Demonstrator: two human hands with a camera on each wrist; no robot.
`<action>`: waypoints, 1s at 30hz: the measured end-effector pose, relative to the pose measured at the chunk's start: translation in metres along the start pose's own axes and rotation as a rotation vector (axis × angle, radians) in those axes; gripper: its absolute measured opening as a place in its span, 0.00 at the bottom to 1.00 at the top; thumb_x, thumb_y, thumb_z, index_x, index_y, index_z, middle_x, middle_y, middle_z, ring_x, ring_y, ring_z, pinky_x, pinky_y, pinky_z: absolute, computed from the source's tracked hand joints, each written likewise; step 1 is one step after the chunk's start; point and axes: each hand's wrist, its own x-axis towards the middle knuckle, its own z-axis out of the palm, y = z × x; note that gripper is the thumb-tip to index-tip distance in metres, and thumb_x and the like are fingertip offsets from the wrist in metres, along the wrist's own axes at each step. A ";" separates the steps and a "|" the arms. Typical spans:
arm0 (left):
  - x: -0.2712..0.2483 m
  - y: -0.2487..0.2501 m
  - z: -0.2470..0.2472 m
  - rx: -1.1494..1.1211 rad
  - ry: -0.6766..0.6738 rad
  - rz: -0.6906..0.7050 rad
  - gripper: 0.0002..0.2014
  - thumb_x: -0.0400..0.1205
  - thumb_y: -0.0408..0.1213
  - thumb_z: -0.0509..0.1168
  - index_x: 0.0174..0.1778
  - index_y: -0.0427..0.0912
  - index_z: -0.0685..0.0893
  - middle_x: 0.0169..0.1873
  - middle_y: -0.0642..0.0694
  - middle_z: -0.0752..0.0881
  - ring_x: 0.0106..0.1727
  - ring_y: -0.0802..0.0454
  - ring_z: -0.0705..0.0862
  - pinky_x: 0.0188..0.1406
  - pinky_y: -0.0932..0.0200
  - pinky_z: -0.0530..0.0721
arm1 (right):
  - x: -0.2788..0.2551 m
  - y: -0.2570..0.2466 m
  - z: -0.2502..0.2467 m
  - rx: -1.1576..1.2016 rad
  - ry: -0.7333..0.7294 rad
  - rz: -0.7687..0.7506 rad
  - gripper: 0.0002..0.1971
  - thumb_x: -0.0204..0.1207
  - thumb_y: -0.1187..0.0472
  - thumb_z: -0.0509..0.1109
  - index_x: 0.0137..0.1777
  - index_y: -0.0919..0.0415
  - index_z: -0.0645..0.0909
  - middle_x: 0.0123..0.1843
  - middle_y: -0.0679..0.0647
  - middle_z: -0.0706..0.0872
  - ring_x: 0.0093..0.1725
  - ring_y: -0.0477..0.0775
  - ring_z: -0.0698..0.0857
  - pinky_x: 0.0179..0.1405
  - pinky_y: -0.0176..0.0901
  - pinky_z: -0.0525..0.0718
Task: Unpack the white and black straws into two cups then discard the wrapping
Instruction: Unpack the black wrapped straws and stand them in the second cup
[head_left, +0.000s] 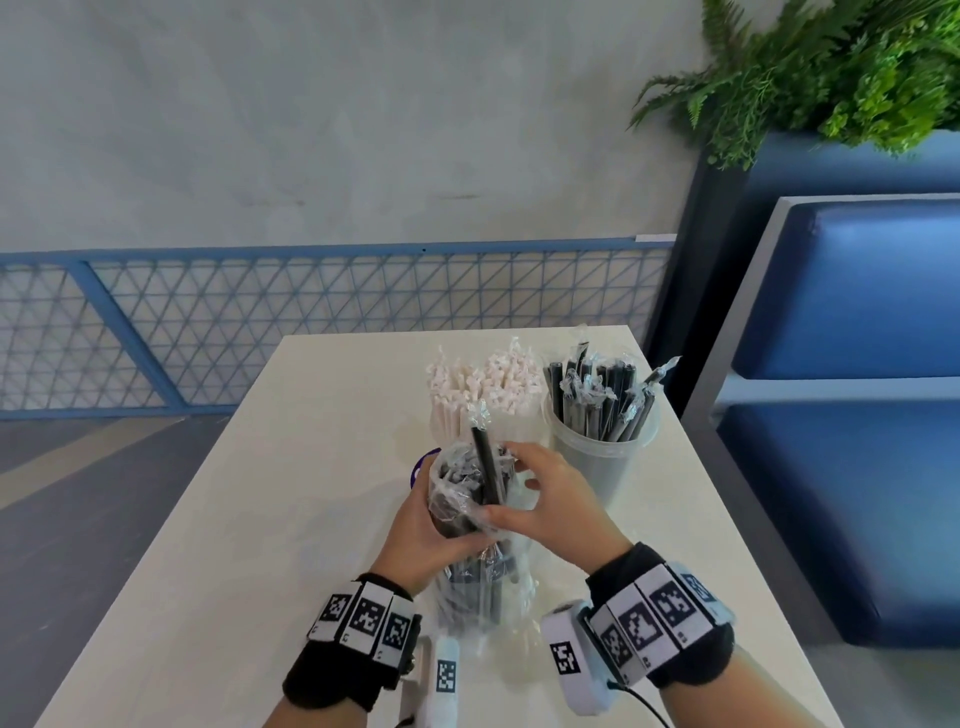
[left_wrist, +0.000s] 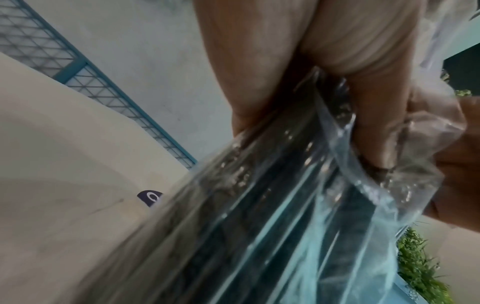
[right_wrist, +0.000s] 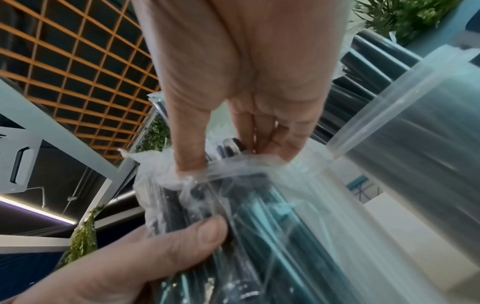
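Observation:
A clear plastic bag of black straws stands upright near the front of the table. My left hand grips the bag around its middle; the bag fills the left wrist view. My right hand holds the bag's mouth, thumb on the plastic and fingertips among the straw tops. One wrapped black straw sticks up out of the bag. Behind stand a clear cup of wrapped black straws and, to its left, a bunch of wrapped white straws whose cup is hidden.
The cream table has bare surface on the left. A small purple item peeks out behind the bag. A blue bench and planter stand at the right, a blue mesh railing beyond the table.

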 end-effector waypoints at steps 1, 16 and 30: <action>0.001 -0.001 0.000 -0.010 0.001 -0.003 0.44 0.56 0.37 0.82 0.68 0.47 0.70 0.56 0.46 0.87 0.59 0.50 0.86 0.56 0.54 0.85 | 0.001 0.001 0.002 -0.019 -0.009 0.017 0.34 0.64 0.47 0.79 0.69 0.58 0.76 0.62 0.47 0.79 0.62 0.49 0.77 0.62 0.43 0.78; 0.006 -0.008 0.001 -0.003 0.135 -0.012 0.35 0.61 0.17 0.78 0.57 0.52 0.76 0.50 0.50 0.87 0.48 0.64 0.88 0.44 0.68 0.84 | -0.003 0.000 0.020 0.046 0.110 0.075 0.18 0.66 0.50 0.78 0.51 0.61 0.87 0.59 0.46 0.77 0.59 0.45 0.79 0.63 0.37 0.77; 0.008 -0.010 0.002 0.092 0.152 -0.092 0.37 0.61 0.27 0.81 0.67 0.40 0.75 0.51 0.48 0.89 0.52 0.55 0.88 0.56 0.53 0.86 | 0.001 -0.022 -0.006 0.620 0.367 0.189 0.12 0.72 0.61 0.73 0.50 0.70 0.83 0.45 0.62 0.90 0.41 0.47 0.89 0.43 0.38 0.87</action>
